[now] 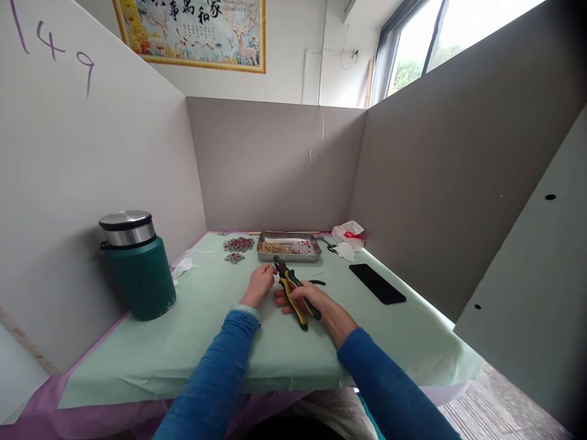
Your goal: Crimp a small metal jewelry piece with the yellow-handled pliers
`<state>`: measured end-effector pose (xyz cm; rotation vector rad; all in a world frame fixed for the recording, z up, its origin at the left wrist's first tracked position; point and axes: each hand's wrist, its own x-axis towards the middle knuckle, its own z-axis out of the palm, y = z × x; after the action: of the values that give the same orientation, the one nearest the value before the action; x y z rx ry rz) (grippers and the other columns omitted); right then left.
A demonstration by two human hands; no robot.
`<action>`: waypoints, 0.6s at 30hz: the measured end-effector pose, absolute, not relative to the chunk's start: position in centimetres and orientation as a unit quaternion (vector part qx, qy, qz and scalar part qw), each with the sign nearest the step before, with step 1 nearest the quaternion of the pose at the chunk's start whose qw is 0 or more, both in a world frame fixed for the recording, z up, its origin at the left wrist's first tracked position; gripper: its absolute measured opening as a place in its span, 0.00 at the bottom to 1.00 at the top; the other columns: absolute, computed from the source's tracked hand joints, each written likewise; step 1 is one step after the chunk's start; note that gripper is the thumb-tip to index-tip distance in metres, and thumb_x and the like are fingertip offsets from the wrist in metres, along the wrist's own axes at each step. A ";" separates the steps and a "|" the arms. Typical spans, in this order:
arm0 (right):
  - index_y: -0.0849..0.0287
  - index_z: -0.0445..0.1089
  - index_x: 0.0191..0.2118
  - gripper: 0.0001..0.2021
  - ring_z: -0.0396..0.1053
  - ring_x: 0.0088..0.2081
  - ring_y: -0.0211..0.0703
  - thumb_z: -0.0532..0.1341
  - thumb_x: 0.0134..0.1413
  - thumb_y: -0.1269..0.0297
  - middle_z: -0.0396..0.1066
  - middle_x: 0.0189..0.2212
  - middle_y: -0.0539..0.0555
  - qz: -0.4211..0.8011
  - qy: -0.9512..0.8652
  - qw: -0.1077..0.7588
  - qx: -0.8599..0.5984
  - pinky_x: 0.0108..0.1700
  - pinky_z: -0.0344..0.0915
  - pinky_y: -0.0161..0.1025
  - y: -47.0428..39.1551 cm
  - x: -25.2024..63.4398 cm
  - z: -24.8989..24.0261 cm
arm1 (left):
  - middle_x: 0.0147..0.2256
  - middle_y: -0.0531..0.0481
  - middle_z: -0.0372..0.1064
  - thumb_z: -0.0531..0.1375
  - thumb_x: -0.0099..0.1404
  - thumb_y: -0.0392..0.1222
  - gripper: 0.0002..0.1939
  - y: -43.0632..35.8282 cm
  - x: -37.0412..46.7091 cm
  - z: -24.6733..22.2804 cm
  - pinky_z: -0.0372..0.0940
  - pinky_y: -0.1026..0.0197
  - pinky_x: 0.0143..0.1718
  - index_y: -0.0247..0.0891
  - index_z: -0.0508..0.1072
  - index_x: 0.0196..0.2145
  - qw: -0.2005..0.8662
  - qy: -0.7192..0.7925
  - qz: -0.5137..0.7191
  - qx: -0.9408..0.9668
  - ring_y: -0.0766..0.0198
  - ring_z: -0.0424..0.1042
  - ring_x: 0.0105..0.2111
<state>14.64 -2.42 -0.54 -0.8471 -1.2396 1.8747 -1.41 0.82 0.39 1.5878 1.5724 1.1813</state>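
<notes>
1. At far left we saw a green jug (137, 275) with a metal lid, upright on the bench (137, 366), which was covered in pale green cloth. Just beside it, to the right, lay a crumpled white tissue (183, 267).
2. Further right we found a larger pile (238, 244) of small red and silvery pieces, with a smaller pile (234, 258) just in front of it.
3. Next came the left hand (259, 285), its fingers bent toward the thumb beside the head of the pliers. We could not tell whether its grip was closed on anything; whatever lay there was too small to make out.
4. Behind the hands, we saw a metal tray (288, 258) holding gold-coloured bits at left and red and pale ones at right.
5. The pliers (286, 285), yellow and black, were above the bench in the right hand (321, 300), whose grip was wrapped about the handles, their ends spread apart toward us.
6. Toward the right, near the tray, we noted a white tissue (345, 251) and a white plastic bag (347, 232) with red on it. In front of these lay a flat black slab (376, 283).
</notes>
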 end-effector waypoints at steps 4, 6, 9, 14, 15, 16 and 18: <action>0.61 0.64 0.41 0.20 0.72 0.39 0.47 0.57 0.35 0.75 0.72 0.38 0.58 0.727 -0.483 0.362 -0.327 0.41 0.70 0.45 -2.3 14.6 -0.7 | 0.12 0.58 0.55 0.47 0.59 0.43 0.12 0.6 -1.4 0.6 0.52 0.66 0.18 0.38 0.67 0.26 0.290 0.607 0.419 0.609 0.68 0.56 0.13; 0.61 0.64 0.41 0.20 0.72 0.39 0.47 0.57 0.34 0.75 0.72 0.38 0.58 0.726 -0.483 0.362 -0.330 0.42 0.70 0.46 -2.2 14.6 -0.9 | 0.12 0.56 0.57 0.46 0.60 0.42 0.13 0.7 -1.4 0.7 0.53 0.65 0.19 0.38 0.67 0.25 0.252 0.616 0.414 0.622 0.68 0.57 0.14; 0.61 0.64 0.41 0.19 0.73 0.38 0.47 0.58 0.35 0.74 0.72 0.38 0.58 0.722 -0.484 0.361 -0.338 0.42 0.70 0.46 -2.0 14.7 -1.1 | 0.14 0.54 0.60 0.46 0.61 0.42 0.15 0.8 -1.5 0.6 0.54 0.65 0.22 0.38 0.68 0.24 0.200 0.620 0.407 0.641 0.67 0.60 0.17; 0.61 0.64 0.41 0.19 0.73 0.36 0.46 0.58 0.36 0.73 0.72 0.38 0.58 0.712 -0.498 0.356 -0.344 0.41 0.70 0.45 -2.1 14.6 -1.1 | 0.17 0.52 0.66 0.46 0.62 0.41 0.16 0.9 -1.5 0.4 0.55 0.64 0.26 0.38 0.70 0.24 0.148 0.633 0.381 0.658 0.65 0.64 0.21; 0.60 0.64 0.41 0.19 0.73 0.36 0.46 0.58 0.36 0.73 0.72 0.38 0.58 0.708 -0.500 0.356 -0.348 0.40 0.70 0.45 -2.1 14.6 -1.1 | 0.18 0.51 0.67 0.46 0.62 0.41 0.16 0.9 -1.5 0.4 0.55 0.64 0.26 0.38 0.70 0.24 0.135 0.635 0.375 0.661 0.64 0.65 0.22; 0.60 0.64 0.41 0.19 0.73 0.36 0.46 0.58 0.36 0.73 0.72 0.38 0.58 0.705 -0.502 0.356 -0.352 0.40 0.70 0.44 -2.1 14.6 -1.0 | 0.20 0.51 0.68 0.46 0.62 0.41 0.17 0.9 -1.5 0.4 0.55 0.64 0.27 0.39 0.71 0.24 0.121 0.637 0.369 0.665 0.64 0.66 0.23; 0.60 0.64 0.41 0.19 0.73 0.35 0.46 0.58 0.36 0.73 0.72 0.37 0.57 0.700 -0.504 0.357 -0.359 0.39 0.71 0.43 -2.2 14.5 -0.9 | 0.23 0.49 0.70 0.46 0.63 0.42 0.17 0.9 -1.5 0.3 0.54 0.63 0.28 0.39 0.71 0.25 0.088 0.639 0.358 0.675 0.63 0.67 0.26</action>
<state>14.54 -2.17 -0.92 -0.9261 -1.3007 1.8081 -1.50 0.88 0.29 2.0090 1.9018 1.0664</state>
